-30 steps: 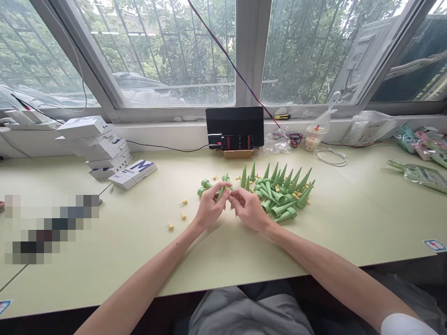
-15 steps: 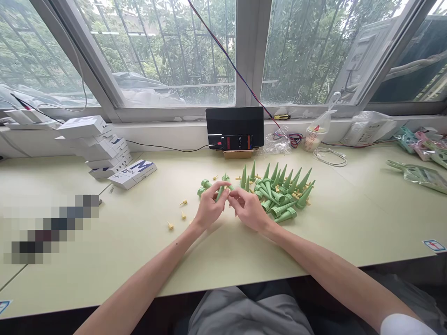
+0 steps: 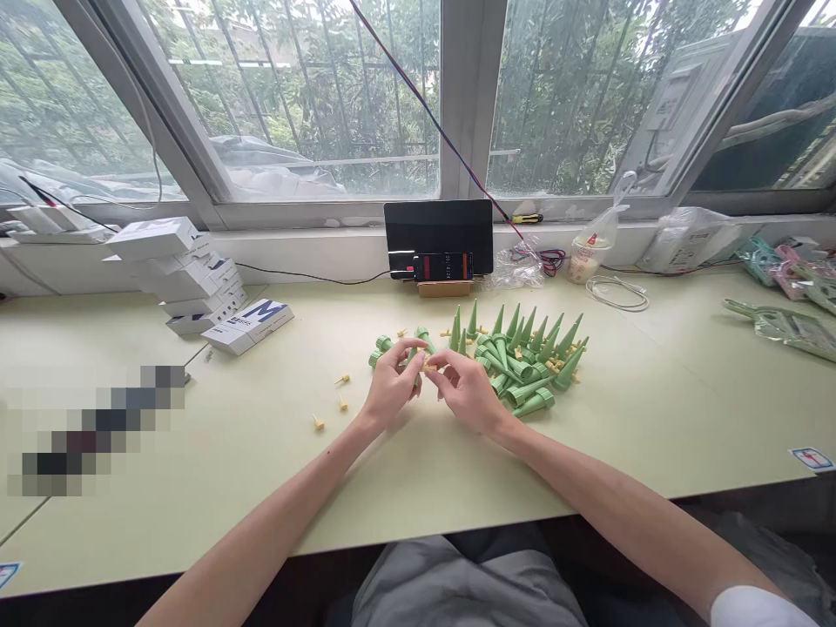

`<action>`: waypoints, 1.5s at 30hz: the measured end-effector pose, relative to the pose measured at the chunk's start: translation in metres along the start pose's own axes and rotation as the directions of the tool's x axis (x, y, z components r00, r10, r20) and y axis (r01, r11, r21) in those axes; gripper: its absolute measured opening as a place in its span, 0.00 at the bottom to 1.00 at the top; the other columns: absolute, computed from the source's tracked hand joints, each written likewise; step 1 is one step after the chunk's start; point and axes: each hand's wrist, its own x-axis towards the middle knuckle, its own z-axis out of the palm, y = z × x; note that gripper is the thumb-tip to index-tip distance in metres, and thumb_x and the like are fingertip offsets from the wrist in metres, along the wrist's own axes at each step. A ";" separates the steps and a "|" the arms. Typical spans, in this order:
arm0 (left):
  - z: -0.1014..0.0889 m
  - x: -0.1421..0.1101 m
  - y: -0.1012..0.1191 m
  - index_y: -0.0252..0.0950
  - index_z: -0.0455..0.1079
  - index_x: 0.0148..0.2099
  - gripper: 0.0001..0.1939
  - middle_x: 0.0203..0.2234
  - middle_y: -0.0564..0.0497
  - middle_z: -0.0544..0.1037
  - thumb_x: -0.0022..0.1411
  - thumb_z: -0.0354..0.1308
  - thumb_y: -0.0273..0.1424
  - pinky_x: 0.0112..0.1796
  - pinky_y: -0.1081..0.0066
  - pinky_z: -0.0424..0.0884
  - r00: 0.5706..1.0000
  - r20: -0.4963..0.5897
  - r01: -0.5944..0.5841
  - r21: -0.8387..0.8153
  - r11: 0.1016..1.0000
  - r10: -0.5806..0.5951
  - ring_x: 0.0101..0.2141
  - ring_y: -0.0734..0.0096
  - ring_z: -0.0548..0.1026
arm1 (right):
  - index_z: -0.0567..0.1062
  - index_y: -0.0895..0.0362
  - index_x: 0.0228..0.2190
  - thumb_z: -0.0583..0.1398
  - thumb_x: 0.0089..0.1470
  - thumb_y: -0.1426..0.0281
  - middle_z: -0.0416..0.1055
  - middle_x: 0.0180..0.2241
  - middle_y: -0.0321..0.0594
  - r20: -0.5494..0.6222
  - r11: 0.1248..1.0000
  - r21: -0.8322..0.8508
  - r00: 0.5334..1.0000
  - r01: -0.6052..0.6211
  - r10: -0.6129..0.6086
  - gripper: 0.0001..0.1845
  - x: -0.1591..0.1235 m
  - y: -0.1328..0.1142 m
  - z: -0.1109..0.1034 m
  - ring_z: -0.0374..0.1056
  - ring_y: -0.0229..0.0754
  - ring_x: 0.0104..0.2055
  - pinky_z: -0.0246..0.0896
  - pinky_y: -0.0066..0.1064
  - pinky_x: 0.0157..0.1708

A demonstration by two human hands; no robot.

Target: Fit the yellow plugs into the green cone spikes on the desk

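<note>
The left hand (image 3: 394,381) has its fingers curled round a green plastic spike (image 3: 413,354), and the right hand (image 3: 471,392) pinches a small yellow plastic peg (image 3: 428,367) between thumb and forefinger, right where the two grips meet above the table (image 3: 274,488). Whether the peg touches the spike cannot be told, since the fingertips cover most of both. Working at this spot, the left grip would do best to act as the steady one, firm on the spike's body with its fingertips clear of the peg, while the right grip makes the small turns. A light pinch seems wise: the peg is tiny, its stem looks thin, and a hard squeeze could bend it or make it pop out sideways. It should help to line the two pieces up before pressing, and to press straight rather than at a slant. Loose yellow pegs (image 3: 318,424) lie to the left of the left grip, nearer the body, so the left forearm should stay off them. Just beyond the left grip lie a few green spikes (image 3: 384,343); the larger heap of spikes (image 3: 521,370), some standing point up, sits close to the right grip's outer side, where a wide elbow swing could topple them.
</note>
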 end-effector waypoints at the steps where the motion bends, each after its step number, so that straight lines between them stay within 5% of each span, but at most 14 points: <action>1: 0.000 0.000 0.000 0.40 0.71 0.46 0.12 0.25 0.58 0.63 0.65 0.57 0.40 0.16 0.77 0.61 1.000 0.001 0.004 -0.002 1.000 -0.004 0.14 0.82 0.65 | 0.74 0.56 0.37 0.58 0.62 0.66 0.74 0.29 0.36 -0.003 1.000 0.007 1.000 0.000 0.000 0.07 0.000 0.000 0.000 0.67 0.36 0.23 0.60 0.28 0.26; 10: 0.002 -0.001 0.002 0.38 0.71 0.45 0.11 0.28 0.57 0.65 0.65 0.57 0.39 0.18 0.77 0.62 0.999 0.003 -0.046 0.065 0.997 0.046 0.15 0.84 0.65 | 0.72 0.56 0.36 0.58 0.62 0.67 0.73 0.30 0.35 0.009 1.000 0.013 1.000 -0.001 0.001 0.05 0.000 0.005 0.001 0.66 0.34 0.22 0.60 0.28 0.25; 25: 0.000 -0.003 -0.002 0.40 0.71 0.49 0.13 0.24 0.57 0.68 0.67 0.55 0.40 0.21 0.75 0.66 0.993 0.003 -0.113 0.147 0.983 0.114 0.17 0.79 0.67 | 0.72 0.57 0.29 0.55 0.65 0.63 0.69 0.22 0.34 0.008 0.999 -0.035 1.000 -0.007 0.007 0.15 0.000 0.006 0.002 0.63 0.35 0.21 0.59 0.28 0.25; 39: 0.001 -0.001 0.000 0.40 0.71 0.47 0.12 0.26 0.57 0.69 0.67 0.55 0.41 0.21 0.75 0.66 0.993 -0.016 -0.111 0.144 0.983 0.115 0.17 0.80 0.66 | 0.72 0.56 0.39 0.58 0.61 0.64 0.74 0.34 0.39 0.023 1.000 0.000 1.000 0.016 -0.016 0.08 -0.001 0.002 0.001 0.67 0.36 0.24 0.63 0.28 0.24; 45: 0.001 -0.002 0.000 0.40 0.71 0.46 0.12 0.26 0.57 0.69 0.67 0.55 0.41 0.21 0.75 0.66 0.993 -0.019 -0.116 0.155 0.981 0.120 0.17 0.79 0.66 | 0.71 0.56 0.38 0.57 0.63 0.64 0.73 0.30 0.38 0.042 1.000 0.004 0.999 -0.009 0.009 0.09 0.000 0.001 0.001 0.66 0.36 0.23 0.63 0.28 0.24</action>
